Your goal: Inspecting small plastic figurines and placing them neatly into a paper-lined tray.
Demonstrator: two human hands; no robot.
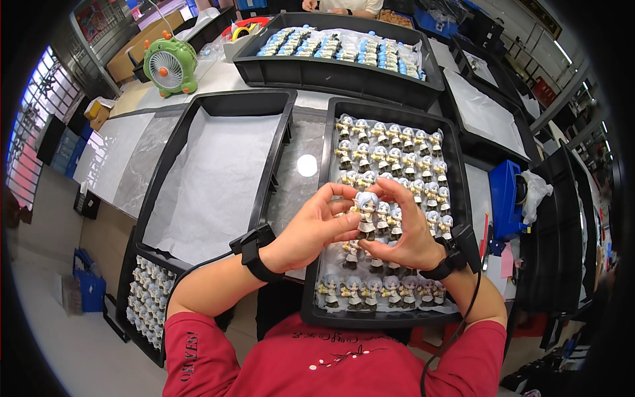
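Above the right-hand tray of figurines, a small chibi figurine (366, 215) with pale hair and a white outfit is held upright in both hands. My left hand (314, 223) pinches its side between thumb and fingers. My right hand (407, 231) curves around the other side, with a fingertip by the head and the thumb by the feet. Below lies the black tray (463, 182), where several rows of like figurines (390, 291) stand on a white liner. My hands hide the middle rows.
Left of it sits a black tray (281, 132) lined with white sheet (211, 178). Behind is a tray (284, 76) of blue-and-white figurines. A green fan (170, 66) stands at the far left. A blue bin (506, 198) is at right. Another figurine tray (149, 301) lies lower left.
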